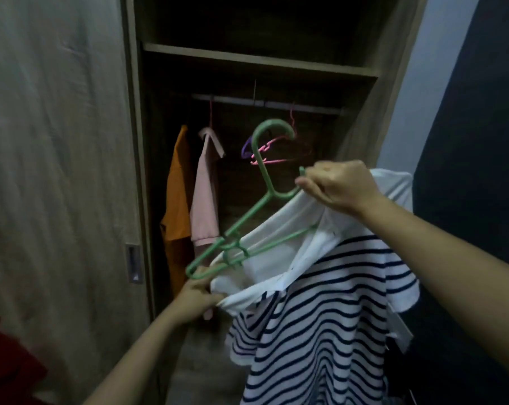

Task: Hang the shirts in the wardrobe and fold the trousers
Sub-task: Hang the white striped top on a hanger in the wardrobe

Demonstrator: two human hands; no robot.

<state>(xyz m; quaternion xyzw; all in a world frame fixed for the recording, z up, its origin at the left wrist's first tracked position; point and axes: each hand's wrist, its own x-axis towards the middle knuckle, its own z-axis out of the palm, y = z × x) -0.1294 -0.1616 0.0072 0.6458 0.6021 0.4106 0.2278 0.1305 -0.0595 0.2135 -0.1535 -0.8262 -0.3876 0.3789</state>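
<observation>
The right hand [338, 185] clenches 1 arm of a green hanger [265, 176] along with the white collar of a striped shirt [320, 317]. The left hand [196, 296] pinches the collar's lower edge beside the hanger's other end. Both are held up before the open wardrobe [259, 58], where an orange shirt [177, 200] and a pink shirt [205, 194] hang from the rail [265, 102].

Two hung shirts [177, 206] [205, 200], one striped shirt [320, 317], one green hanger [241, 221], two hands [197, 296] [338, 185].
</observation>
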